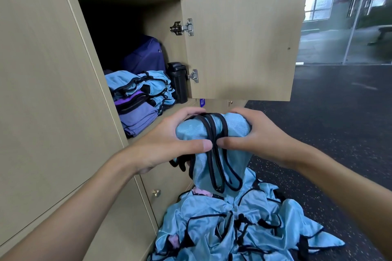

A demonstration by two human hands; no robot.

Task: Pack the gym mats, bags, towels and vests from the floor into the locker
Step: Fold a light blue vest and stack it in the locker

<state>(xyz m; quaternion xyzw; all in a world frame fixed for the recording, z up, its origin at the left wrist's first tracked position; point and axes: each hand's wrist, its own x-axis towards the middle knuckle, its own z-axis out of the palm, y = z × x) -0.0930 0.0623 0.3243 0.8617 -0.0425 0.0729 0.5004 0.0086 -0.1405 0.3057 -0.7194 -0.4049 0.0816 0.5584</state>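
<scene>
Held one bunched light-blue vest up in front of the open locker, just below its shelf edge; clamped it with left grip and right grip alike, both curled round the cloth, with thumbs almost meeting over the black-trimmed straps; let the lower part hang above the pile of vests on the dark floor (same blue, same black trim). Found inside, at the front left, folded blue vests stacked on folded purple cloth; found behind them a purple bag, and beside them, by the hinges, an upright black container; saw the door swung wide to the right.
</scene>
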